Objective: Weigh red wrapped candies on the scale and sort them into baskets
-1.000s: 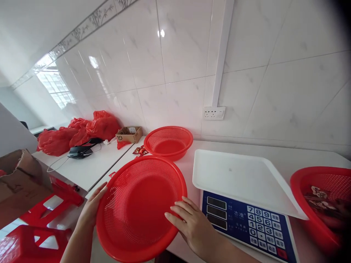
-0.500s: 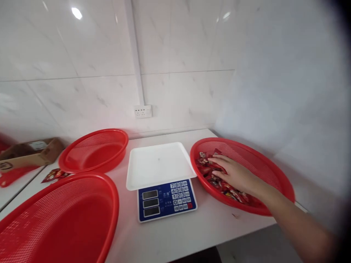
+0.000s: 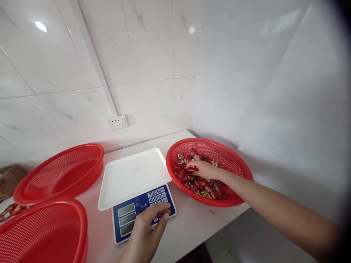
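Evidently, right fingers [image 3: 196, 165] pinch a candy packet [image 3: 190, 170] inside the basket [image 3: 238, 163].

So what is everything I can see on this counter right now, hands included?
round red plastic mesh baskets: three, red; empty back left, empty front left, filled at right
small red wrapped packets: many, mostly red; heaped in right basket
loose red packets: few; table's far left edge
electronic scale: one, white tray over blue keypad panel; between the baskets
white wall socket: one; tiled wall behind scale
brown cardboard box: one; far left, cut off
white table: one
left hand: fingers on keypad panel
right hand: in right basket, pinching single red packet
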The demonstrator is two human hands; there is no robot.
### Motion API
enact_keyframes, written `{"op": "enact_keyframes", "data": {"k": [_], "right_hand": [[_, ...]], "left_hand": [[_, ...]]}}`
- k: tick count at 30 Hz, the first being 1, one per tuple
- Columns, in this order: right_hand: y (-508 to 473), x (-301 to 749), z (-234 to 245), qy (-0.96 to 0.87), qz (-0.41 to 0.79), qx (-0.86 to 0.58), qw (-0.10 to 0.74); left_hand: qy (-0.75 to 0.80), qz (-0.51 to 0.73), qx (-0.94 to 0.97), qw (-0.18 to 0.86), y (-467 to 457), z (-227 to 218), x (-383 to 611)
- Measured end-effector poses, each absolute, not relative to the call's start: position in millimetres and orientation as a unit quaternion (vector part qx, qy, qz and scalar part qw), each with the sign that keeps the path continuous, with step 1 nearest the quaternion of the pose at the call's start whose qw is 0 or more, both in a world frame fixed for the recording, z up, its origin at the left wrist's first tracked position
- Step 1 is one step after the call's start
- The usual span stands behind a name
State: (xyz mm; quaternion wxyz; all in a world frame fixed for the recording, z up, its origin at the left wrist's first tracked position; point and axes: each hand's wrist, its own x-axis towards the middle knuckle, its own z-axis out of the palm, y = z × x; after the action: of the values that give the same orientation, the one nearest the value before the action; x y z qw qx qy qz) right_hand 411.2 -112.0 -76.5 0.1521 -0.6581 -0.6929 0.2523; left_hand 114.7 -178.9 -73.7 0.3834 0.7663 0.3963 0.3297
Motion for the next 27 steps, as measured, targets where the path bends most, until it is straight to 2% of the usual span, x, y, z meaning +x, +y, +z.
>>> {"op": "enact_keyframes", "data": {"k": [5, 7, 9, 15, 18, 21, 24, 27], "right_hand": [[-118.0, 421.1, -60.4, -0.511, 0.487, -0.651, 0.281], [-118.5, 420.7, -55.8, -0.464, 0.536, -0.634, 0.307], [-116.4, 416.0, -53.8, -0.478, 0.52, -0.644, 0.293], [-98.1, 399.0, -69.1, -0.624, 0.225, -0.739, 0.12], [-90.8, 394.7, -70.9, -0.643, 0.165, -0.741, 0.096], [-85.2, 381.3, -56.2, -0.643, 0.15, -0.736, 0.154], [-79.6, 351.1, -34.6, -0.66, 0.271, -0.645, 0.276], [-70.7, 321.1, -18.5, -0.659, 0.357, -0.573, 0.331]], "left_hand": [[0.406, 0.293, 0.752, 0.429, -174.8, -80.7, 112.0], [0.412, 0.294, 0.74, 0.442, -176.6, -85.1, 107.3], [0.429, 0.31, 0.723, 0.443, -179.1, -89.8, 101.0], [0.498, 0.393, 0.664, 0.396, -186.3, -101.7, 78.0], [0.501, 0.406, 0.667, 0.374, -189.1, -106.4, 67.3], [0.498, 0.41, 0.677, 0.354, -192.9, -112.9, 60.8], [0.484, 0.405, 0.699, 0.338, -196.9, -121.2, 59.6], [0.443, 0.384, 0.746, 0.316, -200.4, -132.0, 60.5]]}}
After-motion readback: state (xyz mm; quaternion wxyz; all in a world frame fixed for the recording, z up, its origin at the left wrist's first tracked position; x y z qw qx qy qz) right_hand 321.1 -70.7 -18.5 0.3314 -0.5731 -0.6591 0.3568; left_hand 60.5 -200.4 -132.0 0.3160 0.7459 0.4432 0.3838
